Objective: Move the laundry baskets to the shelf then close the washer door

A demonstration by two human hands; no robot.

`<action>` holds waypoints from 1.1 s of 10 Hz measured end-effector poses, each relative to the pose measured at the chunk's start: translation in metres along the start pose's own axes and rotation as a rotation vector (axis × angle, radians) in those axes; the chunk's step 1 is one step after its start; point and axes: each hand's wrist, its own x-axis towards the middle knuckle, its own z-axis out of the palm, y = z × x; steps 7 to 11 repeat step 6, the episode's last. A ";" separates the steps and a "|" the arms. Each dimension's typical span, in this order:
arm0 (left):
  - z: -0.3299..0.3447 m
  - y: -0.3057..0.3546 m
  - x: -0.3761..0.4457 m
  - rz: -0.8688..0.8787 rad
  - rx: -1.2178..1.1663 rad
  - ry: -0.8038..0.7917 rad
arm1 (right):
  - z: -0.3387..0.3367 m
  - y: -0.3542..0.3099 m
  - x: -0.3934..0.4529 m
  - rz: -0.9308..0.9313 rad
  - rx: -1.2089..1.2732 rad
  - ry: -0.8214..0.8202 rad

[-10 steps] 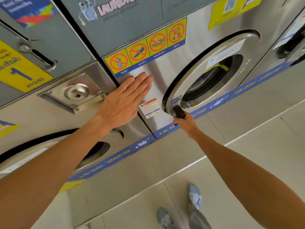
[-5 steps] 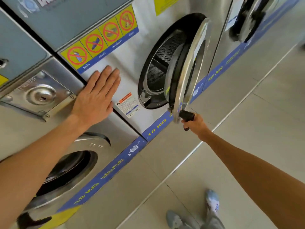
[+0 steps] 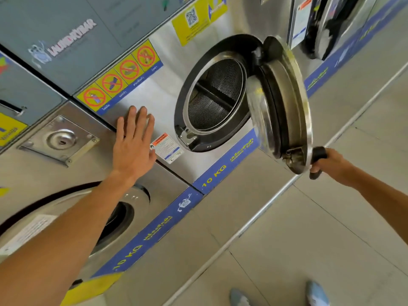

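Observation:
A steel front-loading washer [image 3: 167, 100] has its round door [image 3: 284, 102] swung wide open on right-side hinges, showing the perforated drum [image 3: 215, 96]. My right hand [image 3: 331, 163] grips the black door handle [image 3: 318, 159] at the door's lower edge. My left hand [image 3: 134, 140] lies flat with fingers apart on the washer's front panel, left of the opening and beside a small warning sticker [image 3: 166, 147]. No laundry basket is in view.
A second washer [image 3: 114, 217] with a shut door stands to the left, another machine [image 3: 326, 25] with an open door to the right. A blue "10 KG" strip [image 3: 212, 175] runs along the bases. Grey tiled floor [image 3: 309, 239] lies below, my shoes [image 3: 315, 293] at the bottom edge.
The washer door has gone from shut to wide open, swung rightward with my right hand on its handle. My left hand has stayed flat on the front panel.

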 end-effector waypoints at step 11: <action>-0.130 0.019 -0.016 -0.093 -0.572 -0.267 | -0.045 -0.014 -0.071 0.254 -0.597 -0.095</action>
